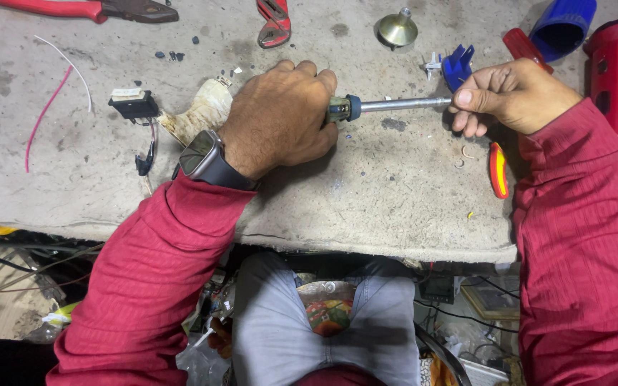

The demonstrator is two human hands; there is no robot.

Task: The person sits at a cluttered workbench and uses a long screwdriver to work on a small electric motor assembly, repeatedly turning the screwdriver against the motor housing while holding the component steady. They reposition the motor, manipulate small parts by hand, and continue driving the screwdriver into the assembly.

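Note:
My left hand (280,114) is closed around the handle of a tool with a blue collar and a long steel shaft (402,104), lying level over the grey workbench (366,200). My right hand (509,96) pinches the far tip of that shaft between thumb and fingers, right beside a small blue plastic part (458,64). A dark watch sits on my left wrist. Both arms wear red sleeves.
Red-handled pliers (87,8) and a second red tool (275,21) lie at the back. A brass funnel-shaped piece (397,30), a black switch with wires (134,105), a red power-tool body (616,64), a blue cap (563,25) and loose wires lie around.

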